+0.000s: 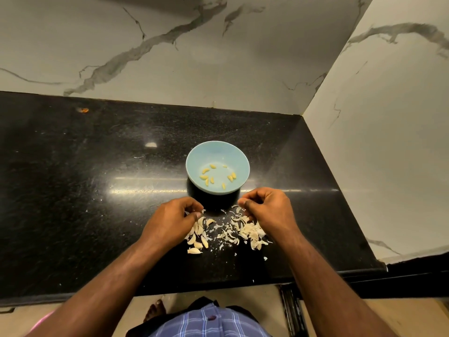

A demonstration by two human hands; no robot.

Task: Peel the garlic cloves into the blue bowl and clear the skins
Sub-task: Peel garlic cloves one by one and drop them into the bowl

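A blue bowl [233, 152] stands on the black counter and holds several peeled yellow garlic cloves [206, 171]. Just in front of it, unpeeled cloves [198, 231] lie in a loose cluster on the left and a heap of papery skins [252, 233] on the right. My left hand [170, 220] hovers over the unpeeled cloves with its fingers curled and pinched together; what they pinch is hidden. My right hand [267, 206] is above the skins, fingertips pinched together near the bowl's front rim, and I cannot make out anything between them.
The black granite counter [85, 190] ends at a front edge near my body and at a right edge by a marble side wall [388, 142]. A marble backsplash [170, 57] rises behind. A small orange speck [83, 109] lies at the far left.
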